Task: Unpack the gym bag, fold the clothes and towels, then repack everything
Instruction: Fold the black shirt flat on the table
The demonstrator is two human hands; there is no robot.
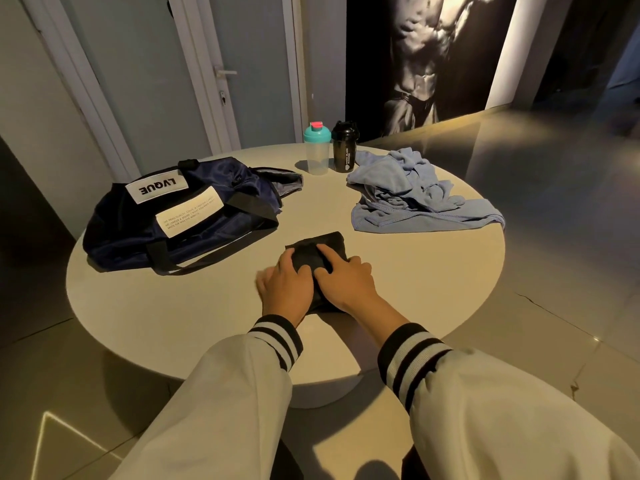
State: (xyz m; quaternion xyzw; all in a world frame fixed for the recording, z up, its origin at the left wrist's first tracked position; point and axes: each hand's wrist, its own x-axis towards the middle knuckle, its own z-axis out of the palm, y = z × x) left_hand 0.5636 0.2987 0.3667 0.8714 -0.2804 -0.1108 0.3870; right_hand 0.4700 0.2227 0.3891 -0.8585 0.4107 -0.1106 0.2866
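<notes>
hands: left hand [287, 287] and right hand [344, 280] pressed flat on black cloth [325, 242], fingers slightly spread, nothing pinched
risk: fold could get sprung open if pressure's lifted unevenly, tbh

Gap between bag [180, 216] and blue cloth [415, 195]

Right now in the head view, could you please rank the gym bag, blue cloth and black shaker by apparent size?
1. gym bag
2. blue cloth, close behind
3. black shaker, smallest, though farthest
</notes>
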